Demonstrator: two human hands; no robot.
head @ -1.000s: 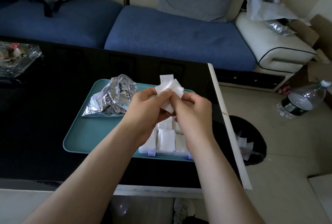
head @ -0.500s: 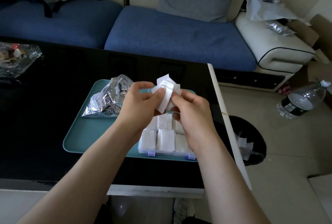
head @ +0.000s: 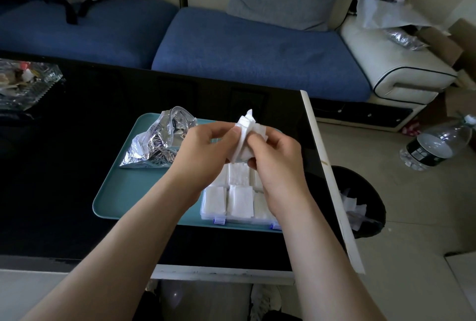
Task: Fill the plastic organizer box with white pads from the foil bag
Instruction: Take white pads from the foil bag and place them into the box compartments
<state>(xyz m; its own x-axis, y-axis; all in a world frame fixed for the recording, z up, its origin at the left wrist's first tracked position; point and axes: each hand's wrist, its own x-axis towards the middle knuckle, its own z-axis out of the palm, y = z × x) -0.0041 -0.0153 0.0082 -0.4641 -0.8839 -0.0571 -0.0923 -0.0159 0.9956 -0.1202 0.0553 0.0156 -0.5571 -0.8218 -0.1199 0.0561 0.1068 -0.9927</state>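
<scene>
— Table (head: 64,166), black and glossy, blue sofa (head: 244,50) behind; teal tray (head: 123,197) on it. Pads?
— Crumpled foil bag (head: 154,142) lies tray-left; left hand (head: 206,150) pinches rumpled white pads (head: 244,137), right hand (head: 278,158)'s grip too, above the pad-lined organizer box (head: 237,219).
</scene>
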